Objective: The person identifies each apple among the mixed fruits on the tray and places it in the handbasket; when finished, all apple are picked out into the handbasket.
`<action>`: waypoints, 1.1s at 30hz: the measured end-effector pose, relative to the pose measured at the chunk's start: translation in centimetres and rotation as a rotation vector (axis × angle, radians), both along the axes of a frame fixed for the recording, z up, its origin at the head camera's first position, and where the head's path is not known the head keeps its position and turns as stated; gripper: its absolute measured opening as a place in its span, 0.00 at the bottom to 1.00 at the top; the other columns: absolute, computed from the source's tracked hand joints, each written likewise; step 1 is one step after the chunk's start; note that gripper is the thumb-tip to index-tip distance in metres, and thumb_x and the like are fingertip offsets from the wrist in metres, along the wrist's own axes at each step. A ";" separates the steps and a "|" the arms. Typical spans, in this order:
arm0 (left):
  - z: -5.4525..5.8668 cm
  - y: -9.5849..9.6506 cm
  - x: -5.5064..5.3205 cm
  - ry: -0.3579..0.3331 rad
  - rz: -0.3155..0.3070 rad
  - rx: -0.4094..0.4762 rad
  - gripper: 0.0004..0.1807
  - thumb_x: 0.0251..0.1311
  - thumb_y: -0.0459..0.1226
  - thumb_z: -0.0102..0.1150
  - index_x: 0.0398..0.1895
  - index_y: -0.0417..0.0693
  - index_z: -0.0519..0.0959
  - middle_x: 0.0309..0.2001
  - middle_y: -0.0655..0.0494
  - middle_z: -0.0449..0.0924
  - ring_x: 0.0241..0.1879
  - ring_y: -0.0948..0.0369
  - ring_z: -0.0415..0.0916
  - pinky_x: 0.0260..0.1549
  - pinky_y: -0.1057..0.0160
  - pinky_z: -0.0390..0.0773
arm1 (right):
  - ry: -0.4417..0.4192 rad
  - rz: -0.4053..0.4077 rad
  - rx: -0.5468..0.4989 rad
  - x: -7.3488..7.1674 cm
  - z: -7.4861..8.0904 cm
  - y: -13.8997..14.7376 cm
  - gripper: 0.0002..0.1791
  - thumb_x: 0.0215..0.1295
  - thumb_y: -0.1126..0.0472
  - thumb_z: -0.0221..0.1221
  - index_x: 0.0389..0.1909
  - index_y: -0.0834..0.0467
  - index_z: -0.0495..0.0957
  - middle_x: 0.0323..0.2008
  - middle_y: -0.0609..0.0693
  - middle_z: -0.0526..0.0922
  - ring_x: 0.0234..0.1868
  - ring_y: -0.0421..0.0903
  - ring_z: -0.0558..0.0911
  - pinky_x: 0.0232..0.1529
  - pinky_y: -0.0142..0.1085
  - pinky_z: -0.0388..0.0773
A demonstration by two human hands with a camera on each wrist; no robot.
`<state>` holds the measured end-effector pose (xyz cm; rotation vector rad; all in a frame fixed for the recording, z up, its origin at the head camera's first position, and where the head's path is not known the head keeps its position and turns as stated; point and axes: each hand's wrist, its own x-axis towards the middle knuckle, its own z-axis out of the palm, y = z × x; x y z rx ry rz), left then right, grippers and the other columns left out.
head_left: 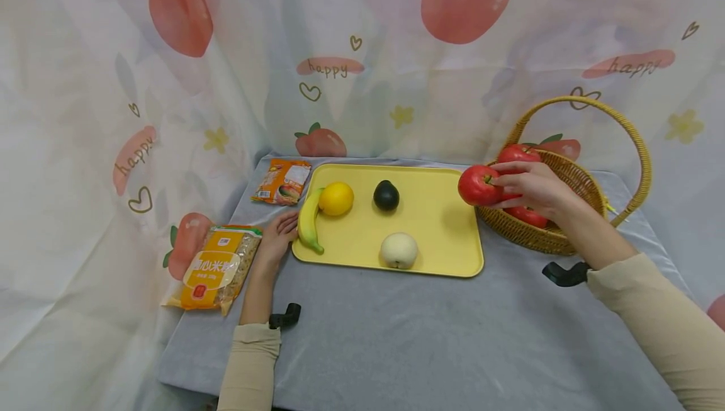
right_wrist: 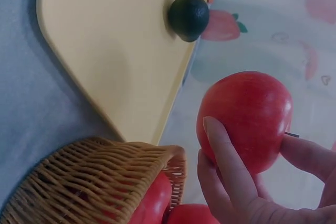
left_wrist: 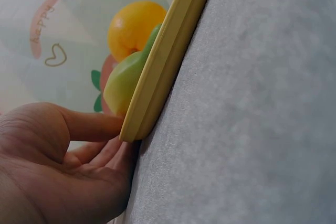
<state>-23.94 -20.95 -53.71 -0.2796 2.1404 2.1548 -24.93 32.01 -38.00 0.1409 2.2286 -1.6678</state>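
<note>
My right hand (head_left: 532, 187) holds a red apple (right_wrist: 244, 121) in its fingers, in the air between the basket and the tray's right end. Several more red fruits (head_left: 527, 214) lie in the wicker basket (head_left: 523, 239) under that hand. At the left, my left hand (head_left: 279, 235) grips the rim of the yellow tray (head_left: 436, 222), thumb at the rim and fingers against its outer side. Beside those fingers lies a banana (head_left: 309, 222), touching a yellow-orange round fruit (head_left: 337, 199). The tray also bears a dark green avocado (head_left: 386, 196) and a pale round pear-like fruit (head_left: 399, 250).
An orange snack packet (head_left: 281, 181) lies behind my left hand. Left of the forearm, a larger yellow-orange bag (head_left: 215, 269) rests at the table edge. The basket's tall handle (head_left: 642, 146) arches up at the right. Grey cloth (head_left: 408, 335) covers the table, and a printed curtain hangs behind.
</note>
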 end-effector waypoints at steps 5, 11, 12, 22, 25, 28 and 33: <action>-0.1 0.1 0.1 0.004 -0.005 0.020 0.29 0.75 0.23 0.49 0.78 0.38 0.64 0.75 0.40 0.65 0.75 0.50 0.64 0.74 0.54 0.65 | -0.008 -0.017 -0.013 0.4 -0.3 0.8 0.36 0.79 0.59 0.56 0.81 0.65 0.55 0.73 0.62 0.58 0.45 0.42 0.84 0.56 0.51 0.83; -0.2 0.0 0.0 0.001 -0.003 0.021 0.29 0.75 0.23 0.50 0.78 0.38 0.64 0.75 0.40 0.65 0.75 0.50 0.64 0.74 0.54 0.65 | -0.052 -0.042 -0.045 1.0 -0.4 1.8 0.37 0.79 0.58 0.58 0.81 0.63 0.54 0.62 0.51 0.70 0.48 0.42 0.81 0.58 0.51 0.81; -0.2 0.1 0.0 0.001 -0.002 0.018 0.29 0.75 0.23 0.50 0.78 0.38 0.64 0.75 0.40 0.66 0.75 0.50 0.64 0.74 0.54 0.66 | -0.056 -0.046 -0.049 1.1 -0.4 2.0 0.37 0.78 0.58 0.58 0.80 0.62 0.55 0.58 0.48 0.72 0.48 0.42 0.81 0.58 0.51 0.82; -0.3 0.0 -0.2 -0.016 0.020 -0.002 0.29 0.75 0.22 0.49 0.77 0.40 0.66 0.75 0.42 0.67 0.74 0.52 0.66 0.73 0.55 0.68 | -0.066 -0.071 -0.094 1.5 -0.3 3.7 0.33 0.77 0.59 0.59 0.77 0.61 0.60 0.40 0.35 0.84 0.44 0.41 0.84 0.54 0.45 0.86; -0.4 0.0 -0.2 -0.022 0.022 -0.004 0.29 0.74 0.22 0.49 0.77 0.40 0.66 0.74 0.42 0.67 0.74 0.52 0.66 0.72 0.55 0.68 | -0.068 -0.087 -0.092 1.5 -0.3 4.2 0.32 0.77 0.59 0.59 0.76 0.61 0.60 0.41 0.34 0.83 0.44 0.41 0.83 0.53 0.45 0.86; -0.4 0.0 -0.2 -0.024 0.020 -0.006 0.29 0.75 0.22 0.49 0.77 0.40 0.66 0.75 0.42 0.67 0.74 0.52 0.66 0.72 0.55 0.68 | -0.074 -0.094 -0.086 1.6 -0.3 4.8 0.32 0.78 0.59 0.59 0.76 0.60 0.60 0.42 0.34 0.81 0.44 0.41 0.83 0.54 0.45 0.86; -0.3 0.1 -0.1 -0.025 0.019 0.000 0.28 0.75 0.22 0.49 0.77 0.40 0.66 0.75 0.42 0.67 0.75 0.52 0.66 0.72 0.56 0.68 | -0.087 -0.090 -0.098 1.8 -0.3 5.7 0.33 0.78 0.58 0.59 0.77 0.59 0.58 0.46 0.35 0.79 0.46 0.39 0.82 0.55 0.47 0.85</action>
